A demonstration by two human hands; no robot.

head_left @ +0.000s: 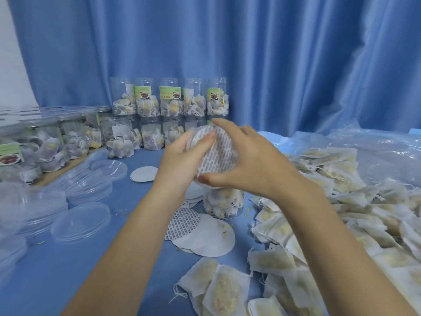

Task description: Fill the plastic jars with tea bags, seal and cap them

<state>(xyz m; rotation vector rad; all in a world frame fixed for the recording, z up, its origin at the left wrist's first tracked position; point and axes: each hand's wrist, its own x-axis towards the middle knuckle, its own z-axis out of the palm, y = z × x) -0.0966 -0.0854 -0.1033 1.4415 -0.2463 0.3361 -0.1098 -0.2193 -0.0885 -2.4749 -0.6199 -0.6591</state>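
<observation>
A round seal disc point(217, 153) with a grey printed pattern is held up at the centre, together with a clear cap behind it. My left hand point(182, 160) grips its left edge with the thumb on the printed face. My right hand point(246, 160) pinches it from the right, fingers over the top edge and thumb at the bottom. Right below stands a clear plastic jar point(224, 204) filled with tea bags, its mouth hidden behind my hands. Loose tea bags point(337, 201) lie heaped on the right.
More seal discs point(205, 236) lie flat on the blue table in front of the jar, and one point(144, 174) lies farther back. Clear caps point(79, 222) are stacked at the left. Filled jars point(170, 101) stand in two tiers against the blue curtain.
</observation>
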